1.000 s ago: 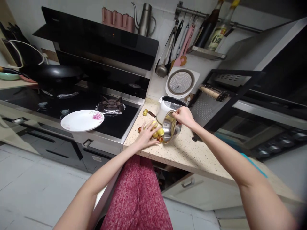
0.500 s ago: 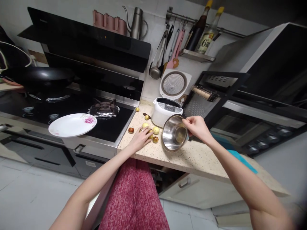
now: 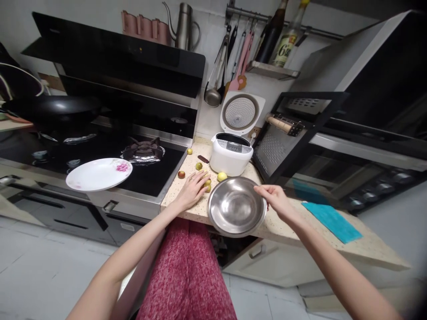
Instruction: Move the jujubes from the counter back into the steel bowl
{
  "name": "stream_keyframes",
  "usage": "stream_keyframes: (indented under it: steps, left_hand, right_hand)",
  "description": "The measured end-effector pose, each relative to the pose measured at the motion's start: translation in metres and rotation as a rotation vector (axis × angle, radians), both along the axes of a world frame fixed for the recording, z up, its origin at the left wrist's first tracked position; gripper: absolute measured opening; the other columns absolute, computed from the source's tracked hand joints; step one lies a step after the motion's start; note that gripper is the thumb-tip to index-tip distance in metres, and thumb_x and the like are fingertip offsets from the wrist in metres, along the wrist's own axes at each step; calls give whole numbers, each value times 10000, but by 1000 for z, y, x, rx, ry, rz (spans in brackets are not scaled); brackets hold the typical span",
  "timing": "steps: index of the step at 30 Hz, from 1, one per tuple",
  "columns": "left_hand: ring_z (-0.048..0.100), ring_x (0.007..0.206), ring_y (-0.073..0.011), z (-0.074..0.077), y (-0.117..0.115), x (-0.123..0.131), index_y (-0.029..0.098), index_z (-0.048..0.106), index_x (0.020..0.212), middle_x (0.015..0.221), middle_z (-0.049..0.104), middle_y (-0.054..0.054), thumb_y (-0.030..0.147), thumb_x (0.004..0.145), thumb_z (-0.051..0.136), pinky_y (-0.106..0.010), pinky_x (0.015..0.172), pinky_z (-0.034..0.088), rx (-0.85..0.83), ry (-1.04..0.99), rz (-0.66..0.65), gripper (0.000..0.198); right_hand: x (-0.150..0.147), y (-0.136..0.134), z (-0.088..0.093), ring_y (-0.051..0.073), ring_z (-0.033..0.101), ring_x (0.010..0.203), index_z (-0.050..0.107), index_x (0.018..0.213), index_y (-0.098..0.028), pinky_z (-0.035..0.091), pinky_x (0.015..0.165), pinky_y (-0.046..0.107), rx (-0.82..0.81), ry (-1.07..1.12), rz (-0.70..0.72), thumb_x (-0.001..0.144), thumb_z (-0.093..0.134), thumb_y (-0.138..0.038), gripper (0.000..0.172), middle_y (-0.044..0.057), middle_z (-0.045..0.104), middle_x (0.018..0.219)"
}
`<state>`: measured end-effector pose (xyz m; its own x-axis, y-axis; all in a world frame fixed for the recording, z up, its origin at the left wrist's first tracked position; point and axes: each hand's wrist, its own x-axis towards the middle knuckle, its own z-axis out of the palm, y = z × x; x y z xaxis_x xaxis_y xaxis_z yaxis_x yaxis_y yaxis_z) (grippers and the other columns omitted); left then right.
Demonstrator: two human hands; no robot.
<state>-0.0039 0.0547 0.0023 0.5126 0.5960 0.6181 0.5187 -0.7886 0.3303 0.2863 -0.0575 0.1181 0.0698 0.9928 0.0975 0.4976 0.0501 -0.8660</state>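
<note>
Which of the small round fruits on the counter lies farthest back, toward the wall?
The yellow fruit lying alone beside the edge of the stove, left of the rice cooker; the others sit nearer the left hand and the steel bowl.

One steel bowl [image 3: 233, 206], one white plate [image 3: 98, 174], one rice cooker [image 3: 230, 155], five small fruits [image 3: 222, 176], perhaps more beneath the left hand [image 3: 192, 191].
</note>
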Motion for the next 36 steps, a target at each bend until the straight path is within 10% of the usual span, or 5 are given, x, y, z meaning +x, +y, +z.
stream_keyframes:
  steps: [11,17,22,26,36]
  left_hand:
    - [422,1526,-280,5,-3,-13,263,603,1458,1549,567,-78,554,1085,219,-551,1284,303,-65,-75,-306,609]
    - [650,1315,-276,-2,3,-17,225,718,1323,1348,723,-117,664,1055,146,-525,1210,425,-63,-135,-502,770]
    - [713,1214,-268,-4,3,-21,196,773,1221,1230,776,-132,667,1054,144,-503,1177,472,-79,-147,-520,803]
    - [716,1209,-271,-3,2,-22,197,781,1203,1219,781,-131,670,1053,147,-510,1167,482,-87,-156,-523,805]
    - [723,1199,-265,2,-3,-20,207,792,1157,1156,804,-108,659,1059,142,-502,1157,488,-74,-143,-519,798]
  right_hand:
    - [-4,40,-66,96,455,503,649,707,-157,324,488,220,-180,289,140,638,782,-751,612,-8,611,592]
    - [5,59,-70,110,400,428,492,613,-211,305,468,244,-82,-40,176,775,576,-857,671,-49,446,457]
    - [41,73,-58,223,637,734,634,818,-195,442,650,297,253,-605,-206,978,528,-472,337,82,708,782]
    - [61,77,-72,316,653,1008,694,1014,-193,507,778,378,267,-783,-194,899,634,-302,169,153,712,1089]
    - [69,92,-93,354,567,966,540,703,-257,464,745,438,260,-733,-237,851,526,-35,267,150,583,783]
